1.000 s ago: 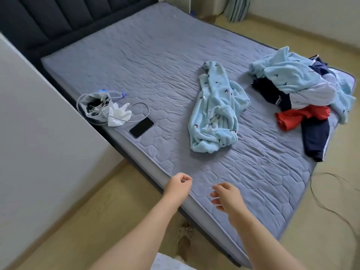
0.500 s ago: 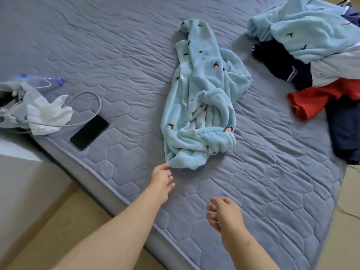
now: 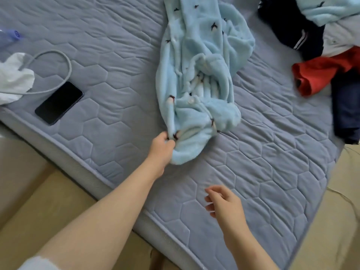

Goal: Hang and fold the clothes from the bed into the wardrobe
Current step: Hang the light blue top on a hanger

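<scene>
A crumpled light-blue fleece garment (image 3: 200, 75) with small dark bird prints lies in the middle of the grey quilted mattress (image 3: 263, 172). My left hand (image 3: 162, 146) grips its near lower corner between fingers and thumb. My right hand (image 3: 224, 201) hovers above the mattress nearer the front edge, fingers loosely curled, holding nothing. A pile of clothes sits at the upper right: another light-blue piece (image 3: 331, 8), a dark navy item (image 3: 292, 30), a red one (image 3: 319, 75) and a navy one (image 3: 346, 110). The wardrobe is out of view.
A black phone (image 3: 58, 103) lies near the mattress's left edge with a grey cable (image 3: 64, 61) looping from it. White tissue or cloth (image 3: 13, 78) and a blue-capped bottle (image 3: 11, 35) sit at the far left. Beige floor (image 3: 48, 201) shows below.
My head has moved closer to the bed. My left hand has reached forward and taken hold of the fleece garment's near corner. My right hand has stayed low and empty.
</scene>
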The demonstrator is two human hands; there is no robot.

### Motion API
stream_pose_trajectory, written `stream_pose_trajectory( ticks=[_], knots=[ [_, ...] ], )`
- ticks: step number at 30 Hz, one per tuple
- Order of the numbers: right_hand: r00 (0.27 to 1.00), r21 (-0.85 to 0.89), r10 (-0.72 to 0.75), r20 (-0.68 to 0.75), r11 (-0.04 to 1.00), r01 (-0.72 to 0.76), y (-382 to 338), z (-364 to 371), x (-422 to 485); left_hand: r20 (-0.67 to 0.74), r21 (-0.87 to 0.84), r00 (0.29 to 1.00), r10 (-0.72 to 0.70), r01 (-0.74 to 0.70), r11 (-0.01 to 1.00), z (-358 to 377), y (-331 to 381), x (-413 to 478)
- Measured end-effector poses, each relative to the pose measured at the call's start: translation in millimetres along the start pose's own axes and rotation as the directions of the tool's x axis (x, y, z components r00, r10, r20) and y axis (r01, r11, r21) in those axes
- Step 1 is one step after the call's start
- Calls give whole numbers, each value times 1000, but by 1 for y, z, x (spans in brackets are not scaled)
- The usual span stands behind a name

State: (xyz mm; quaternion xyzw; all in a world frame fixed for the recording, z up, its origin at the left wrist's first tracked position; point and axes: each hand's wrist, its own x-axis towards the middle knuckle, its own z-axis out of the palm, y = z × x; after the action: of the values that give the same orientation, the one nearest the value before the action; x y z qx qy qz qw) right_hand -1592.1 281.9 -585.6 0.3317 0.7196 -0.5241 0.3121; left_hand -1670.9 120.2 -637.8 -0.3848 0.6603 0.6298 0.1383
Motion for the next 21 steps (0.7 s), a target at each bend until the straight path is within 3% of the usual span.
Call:
stream_pose_trajectory(
  ticks=[2, 6, 10, 12, 17, 19, 21],
  knots=[
    [1000, 61, 3, -15, 998, -2, -10, -6, -16, 80, 13, 997, 15, -16, 1000, -16, 10, -33],
    [996, 348, 78, -34, 936, -61, -44, -21, -51, 308, 11, 951, -27, 25, 1000, -48, 34, -107],
    [995, 504, 82, 61, 858, -101, -65, -36, -92, 432, 29, 900, -52, 43, 999, -72, 56, -180],
    [991, 503, 84, 108, 855, -127, -63, -44, -114, 460, -11, 887, -48, 60, 998, -81, 63, -215],
    [962, 333, 20, 272, 936, -114, -26, -85, -169, 401, -176, 916, -23, 101, 979, -98, 55, -300],
    [957, 320, -28, 288, 945, -69, -8, -109, -187, 270, -137, 962, -35, 74, 988, -98, 42, -327],
    [961, 325, -76, 264, 945, -14, 9, -130, -201, 43, -9, 998, -53, 53, 999, -96, 26, -347]
  ],
)
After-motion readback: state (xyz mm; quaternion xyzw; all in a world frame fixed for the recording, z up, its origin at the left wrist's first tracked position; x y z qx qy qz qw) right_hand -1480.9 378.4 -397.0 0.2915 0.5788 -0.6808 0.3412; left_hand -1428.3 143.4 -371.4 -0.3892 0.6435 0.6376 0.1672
